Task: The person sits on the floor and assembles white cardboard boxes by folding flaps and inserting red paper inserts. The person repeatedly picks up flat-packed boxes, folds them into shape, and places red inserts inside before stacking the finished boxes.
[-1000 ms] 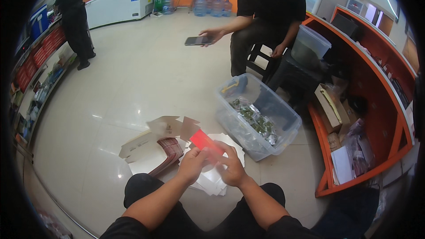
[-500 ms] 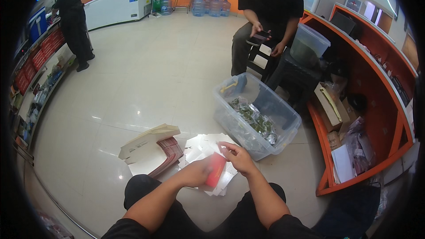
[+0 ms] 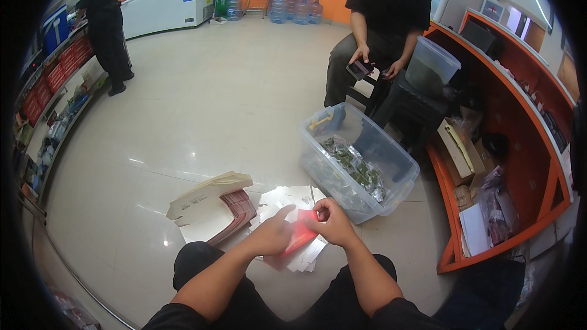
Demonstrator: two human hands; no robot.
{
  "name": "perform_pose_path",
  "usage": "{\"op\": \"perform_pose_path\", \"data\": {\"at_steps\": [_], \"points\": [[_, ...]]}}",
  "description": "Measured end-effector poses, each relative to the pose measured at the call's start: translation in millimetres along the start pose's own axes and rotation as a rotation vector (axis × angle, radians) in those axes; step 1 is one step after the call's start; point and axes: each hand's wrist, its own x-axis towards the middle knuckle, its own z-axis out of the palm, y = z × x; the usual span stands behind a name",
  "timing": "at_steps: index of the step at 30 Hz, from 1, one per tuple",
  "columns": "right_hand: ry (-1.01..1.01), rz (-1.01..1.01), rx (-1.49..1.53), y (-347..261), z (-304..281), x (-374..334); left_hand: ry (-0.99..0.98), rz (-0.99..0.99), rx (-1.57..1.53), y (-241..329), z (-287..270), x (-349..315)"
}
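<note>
A flat red card piece [image 3: 301,236], perhaps a small carton, is held between my two hands above a loose pile of white card sheets [image 3: 307,261] on the floor. My left hand [image 3: 276,232] closes on its left side, a little blurred. At its upper right corner, my right hand [image 3: 333,223] pinches the edge with thumb and fingers. Just left of the pile, a large pale card carton [image 3: 211,198], opened out, holds a stack of red-edged flat pieces [image 3: 238,208].
A clear plastic tub [image 3: 391,203] with small green-filled packets [image 3: 358,165] stands beyond my right hand. Behind it, a seated person [image 3: 388,18] holds a phone. An orange shelf unit [image 3: 449,250] rises at the right; another person [image 3: 105,24] stands by shelves far left.
My right hand has closed on the red card's upper right corner, where its fingers were apart from it before. The card has tilted, and the view has shifted slightly.
</note>
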Motion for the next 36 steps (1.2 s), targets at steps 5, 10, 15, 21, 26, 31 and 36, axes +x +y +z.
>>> {"op": "perform_pose_path", "data": {"at_steps": [5,10,15,21,26,31,36], "points": [[-0.210,-0.098,-0.029,-12,-2,-3,0.025,0.058,0.016,0,-4,-6],[-0.270,-0.121,-0.010,-11,3,1,0.039,0.028,0.081,6,-8,-13],[0.164,-0.031,-0.071,-4,19,2,0.346,0.071,0.207,12,-10,-8],[0.560,-0.017,-0.092,3,18,5,0.278,0.246,0.503,10,-3,-10],[0.574,0.007,-0.081,4,10,8,0.364,0.296,0.474,3,8,-3],[0.472,-0.044,-0.158,-3,7,3,0.267,0.334,0.361,-2,10,8],[0.188,-0.072,-0.208,-9,0,-2,0.221,0.375,0.297,4,12,7]]}}
